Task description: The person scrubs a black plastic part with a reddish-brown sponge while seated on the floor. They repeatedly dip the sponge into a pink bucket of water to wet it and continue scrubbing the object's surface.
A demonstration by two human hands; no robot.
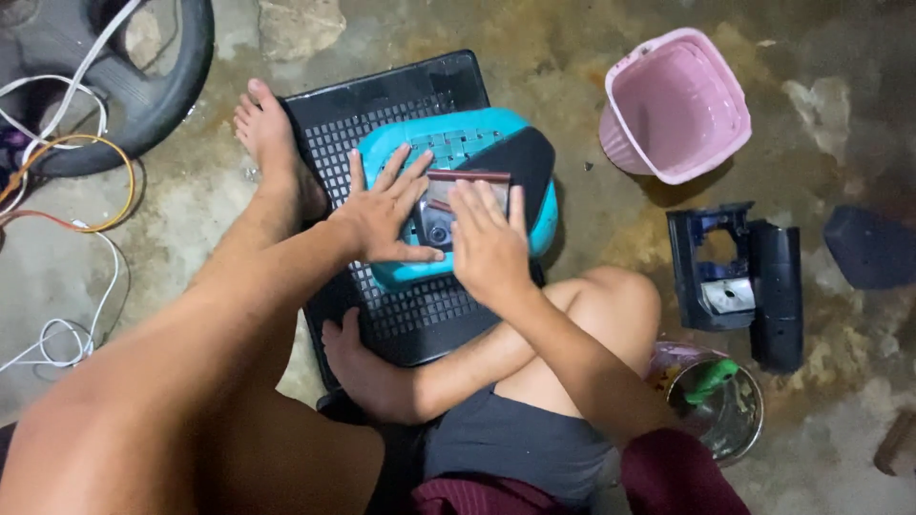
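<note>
My left hand [384,216] lies flat, fingers spread, on a teal plastic basket [458,143] that sits upside down on a black plastic crate [391,95]. My right hand [489,240] presses down beside it on a small dark device with a reddish edge [448,195]. Both hands touch the device from either side. A black part [525,157] covers the teal basket's right end. My bare feet rest at the crate's left edge and front edge.
A pink basket [677,105] lies tipped at the upper right. A dark blue and black housing [739,281] sits on the stained concrete floor at right. A metal can with a green-handled tool [714,396] stands by my knee. A tyre [134,86] and loose wires [67,153] are at left.
</note>
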